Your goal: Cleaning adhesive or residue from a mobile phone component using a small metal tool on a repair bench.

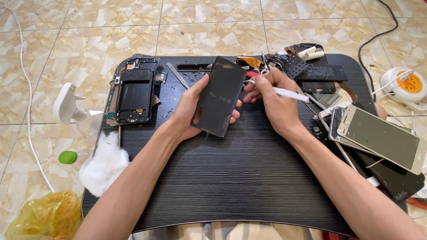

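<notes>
My left hand holds a black phone back panel upright, tilted toward me, above a black lap table. Just to the panel's right, my right hand grips a thin white pen-like tool, its fingertips close to the panel's right edge. A red-handled tool lies just behind the fingers.
An opened phone frame lies at the table's back left, a metal pry tool beside it. Stacked phones and screens and a battery crowd the right side. White cotton, a yellow bag and a power strip sit around.
</notes>
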